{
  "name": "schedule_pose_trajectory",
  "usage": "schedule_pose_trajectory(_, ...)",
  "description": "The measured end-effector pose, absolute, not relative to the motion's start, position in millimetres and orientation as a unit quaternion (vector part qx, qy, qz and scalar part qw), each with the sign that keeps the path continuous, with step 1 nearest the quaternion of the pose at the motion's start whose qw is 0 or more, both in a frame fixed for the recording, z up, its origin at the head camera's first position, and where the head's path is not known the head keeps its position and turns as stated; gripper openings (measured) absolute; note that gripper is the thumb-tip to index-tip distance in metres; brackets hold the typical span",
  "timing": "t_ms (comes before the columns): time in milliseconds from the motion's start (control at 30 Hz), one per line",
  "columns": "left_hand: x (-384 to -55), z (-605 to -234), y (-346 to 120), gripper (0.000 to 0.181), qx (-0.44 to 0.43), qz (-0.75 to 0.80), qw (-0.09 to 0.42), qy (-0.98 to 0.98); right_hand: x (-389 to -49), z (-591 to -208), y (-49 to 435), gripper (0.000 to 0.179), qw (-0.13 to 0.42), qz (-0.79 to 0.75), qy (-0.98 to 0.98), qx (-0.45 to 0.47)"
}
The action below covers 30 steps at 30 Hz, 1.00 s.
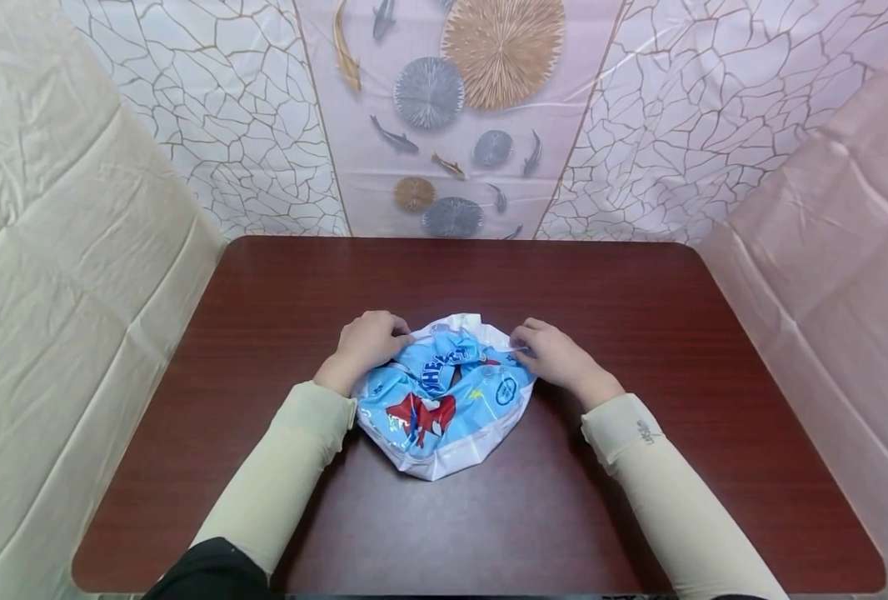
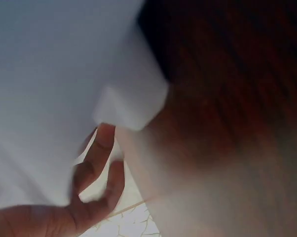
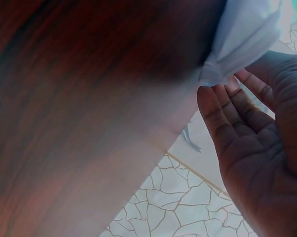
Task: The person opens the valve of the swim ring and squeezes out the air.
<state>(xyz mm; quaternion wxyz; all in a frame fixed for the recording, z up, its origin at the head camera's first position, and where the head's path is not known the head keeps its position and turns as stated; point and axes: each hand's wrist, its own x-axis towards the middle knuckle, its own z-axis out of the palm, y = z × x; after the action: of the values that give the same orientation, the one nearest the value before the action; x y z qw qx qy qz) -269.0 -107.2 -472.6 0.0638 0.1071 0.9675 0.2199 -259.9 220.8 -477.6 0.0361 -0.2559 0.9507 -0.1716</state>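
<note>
A limp, deflated swim ring [image 1: 481, 417] lies in the middle of the table, glossy blue with a white border, red figures and dark blue lettering. A small dark gap shows at its centre, among folds. My left hand [image 1: 365, 343] grips its upper left edge; in the left wrist view the fingers [image 2: 96, 160] bend up to the white underside [image 2: 50, 98]. On the opposite side my right hand [image 1: 556, 354] pinches the upper right edge. The right wrist view shows the gathered white border [image 3: 244, 39] between thumb and fingertips.
The dark red-brown table [image 1: 444, 533] has rounded corners. Pale quilted cloth [image 1: 62, 275] hangs along the left side, with similar cloth [image 1: 826, 275] on the right. A patterned sheet [image 1: 241, 108] with crack lines and fish covers the back.
</note>
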Motion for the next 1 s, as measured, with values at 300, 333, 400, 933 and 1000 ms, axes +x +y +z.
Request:
schedule_pose_trajectory(300,-273,-477,-106,0.020,0.118,0.181,0.017,0.976,-260,-480,218,0.013,0.021,-0.153,0.955,-0.252)
schedule_pose_trajectory(333,-273,-477,-106,0.020,0.119,0.181,0.018,0.976,-261,-481,218,0.013,0.023,-0.150,0.956,-0.250)
schedule_pose_trajectory(400,-273,-477,-106,0.021,0.121,0.184,0.022,0.975,-262,-482,218,0.011,0.024,-0.144,0.958,-0.249)
schedule_pose_trajectory(933,-275,-482,-112,0.021,0.097,0.256,0.081,0.958,-270,-487,223,0.006,0.029,-0.171,0.952,-0.251)
schedule_pose_trajectory(1000,-277,-483,-114,0.020,0.099,0.266,0.084,0.955,-271,-488,225,0.006,0.031,-0.179,0.952,-0.248)
